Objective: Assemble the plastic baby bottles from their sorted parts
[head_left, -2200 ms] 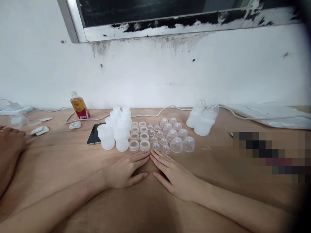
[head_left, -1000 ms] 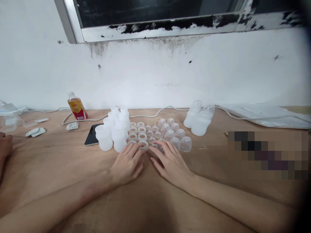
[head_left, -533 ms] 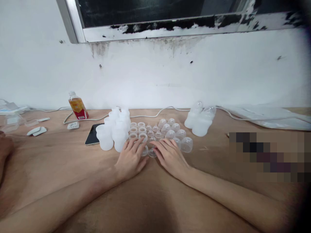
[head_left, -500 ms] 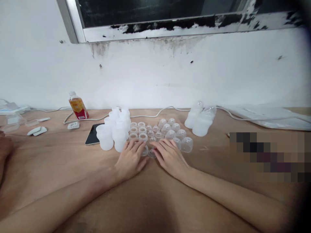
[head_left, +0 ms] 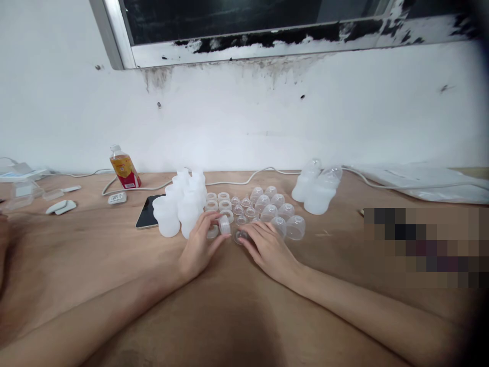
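Observation:
Between its thumb and fingers, my left hand point(head_left: 200, 244) holds a translucent ring point(head_left: 224, 225) tipped on its side. My right hand point(head_left: 272, 248) pinches a clear nipple point(head_left: 240, 236) at the near end of the nipple rows. More rings point(head_left: 223, 196) lie in rows beyond my left hand. Several clear nipples point(head_left: 239, 209) stand beside them. Clear dome caps point(head_left: 295, 228) stand in rows past my right hand. White bottles point(head_left: 168, 219) are grouped to the left of the rings.
Two white bottles with clear caps point(head_left: 320, 196) stand at the back right. A phone point(head_left: 147, 211), a drink bottle point(head_left: 125, 168) and a small white box point(head_left: 116, 198) are at left. A cable point(head_left: 237, 182) runs along the wall. Another person's hand point(head_left: 3, 239) shows at the left edge.
My left hand has picked up a ring and tilted it on its side. The fingers of my right hand have closed on the near nipple.

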`<state>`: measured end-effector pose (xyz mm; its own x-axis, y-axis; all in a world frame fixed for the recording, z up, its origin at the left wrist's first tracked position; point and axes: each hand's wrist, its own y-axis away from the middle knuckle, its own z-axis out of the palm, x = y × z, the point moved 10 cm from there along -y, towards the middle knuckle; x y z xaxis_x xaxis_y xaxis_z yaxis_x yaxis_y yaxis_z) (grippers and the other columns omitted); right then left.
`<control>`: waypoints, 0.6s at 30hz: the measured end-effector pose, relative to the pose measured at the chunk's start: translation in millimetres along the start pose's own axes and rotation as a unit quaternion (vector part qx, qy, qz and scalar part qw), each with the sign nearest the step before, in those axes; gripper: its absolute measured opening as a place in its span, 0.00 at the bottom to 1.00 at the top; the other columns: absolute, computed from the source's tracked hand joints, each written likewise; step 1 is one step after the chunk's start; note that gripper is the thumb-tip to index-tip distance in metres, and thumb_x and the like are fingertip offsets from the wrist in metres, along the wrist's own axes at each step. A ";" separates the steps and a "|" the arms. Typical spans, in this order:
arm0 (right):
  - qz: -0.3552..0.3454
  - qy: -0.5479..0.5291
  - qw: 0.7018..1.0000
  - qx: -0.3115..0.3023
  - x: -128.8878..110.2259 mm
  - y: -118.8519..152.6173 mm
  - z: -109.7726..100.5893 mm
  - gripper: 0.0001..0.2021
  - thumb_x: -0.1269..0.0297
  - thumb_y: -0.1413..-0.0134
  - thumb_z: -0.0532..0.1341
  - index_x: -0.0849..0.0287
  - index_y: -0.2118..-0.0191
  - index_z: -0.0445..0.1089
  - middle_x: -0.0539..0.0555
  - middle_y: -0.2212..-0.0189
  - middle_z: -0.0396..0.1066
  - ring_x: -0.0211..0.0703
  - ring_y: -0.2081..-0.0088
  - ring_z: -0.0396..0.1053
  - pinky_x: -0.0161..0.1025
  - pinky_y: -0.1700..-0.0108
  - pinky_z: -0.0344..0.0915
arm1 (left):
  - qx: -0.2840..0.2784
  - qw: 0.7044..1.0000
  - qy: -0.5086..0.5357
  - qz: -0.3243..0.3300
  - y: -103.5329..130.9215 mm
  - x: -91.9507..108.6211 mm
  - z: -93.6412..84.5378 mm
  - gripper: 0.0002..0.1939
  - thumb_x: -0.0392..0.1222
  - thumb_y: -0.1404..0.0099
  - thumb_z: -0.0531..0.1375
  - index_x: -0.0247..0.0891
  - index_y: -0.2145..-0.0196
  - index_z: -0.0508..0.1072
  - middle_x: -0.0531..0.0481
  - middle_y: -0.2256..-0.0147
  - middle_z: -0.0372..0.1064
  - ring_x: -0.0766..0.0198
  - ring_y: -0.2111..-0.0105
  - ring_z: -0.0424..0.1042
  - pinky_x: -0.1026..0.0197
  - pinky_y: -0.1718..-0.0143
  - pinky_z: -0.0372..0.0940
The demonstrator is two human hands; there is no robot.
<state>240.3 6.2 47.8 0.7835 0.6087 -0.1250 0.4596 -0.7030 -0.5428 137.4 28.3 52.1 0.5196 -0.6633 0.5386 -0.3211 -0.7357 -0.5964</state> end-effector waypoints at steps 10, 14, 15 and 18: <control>0.005 -0.098 0.993 0.065 4.4 1.5 -12.4 0.12 0.72 0.44 0.48 0.58 0.54 0.58 0.56 0.57 0.63 0.44 0.55 0.60 0.44 0.54 0.58 | -0.033 0.996 0.083 -0.018 1.6 -6.7 9.9 0.19 0.37 0.42 0.55 0.39 0.54 0.54 0.45 0.54 0.58 0.62 0.55 0.63 0.57 0.54 0.61; 0.062 -0.200 0.970 0.127 22.4 4.9 -21.9 0.13 0.69 0.46 0.51 0.56 0.54 0.58 0.55 0.55 0.60 0.40 0.58 0.62 0.38 0.58 0.62 | -0.024 0.996 0.084 -0.008 1.5 -5.6 7.1 0.20 0.37 0.43 0.55 0.39 0.53 0.55 0.45 0.53 0.56 0.62 0.52 0.60 0.57 0.53 0.61; 0.086 -0.220 0.962 0.139 29.2 6.1 -22.1 0.13 0.68 0.47 0.53 0.55 0.54 0.58 0.55 0.56 0.60 0.40 0.60 0.64 0.38 0.61 0.63 | -0.027 0.996 0.085 -0.011 1.7 -6.4 7.5 0.20 0.38 0.43 0.55 0.40 0.53 0.55 0.45 0.53 0.57 0.62 0.52 0.60 0.57 0.53 0.60; 0.133 -0.264 0.940 0.168 43.7 8.6 -21.2 0.10 0.67 0.50 0.56 0.56 0.59 0.62 0.53 0.60 0.63 0.39 0.64 0.65 0.37 0.66 0.64 | -0.040 0.994 0.095 -0.033 2.4 -10.9 10.7 0.20 0.38 0.43 0.55 0.40 0.53 0.55 0.44 0.53 0.58 0.61 0.53 0.62 0.56 0.53 0.61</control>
<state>287.2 19.0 55.3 0.4938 0.5881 -0.6405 0.0492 -0.7543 -0.6547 139.4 35.2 38.4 0.3849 -0.6221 0.6818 -0.3573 -0.7816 -0.5114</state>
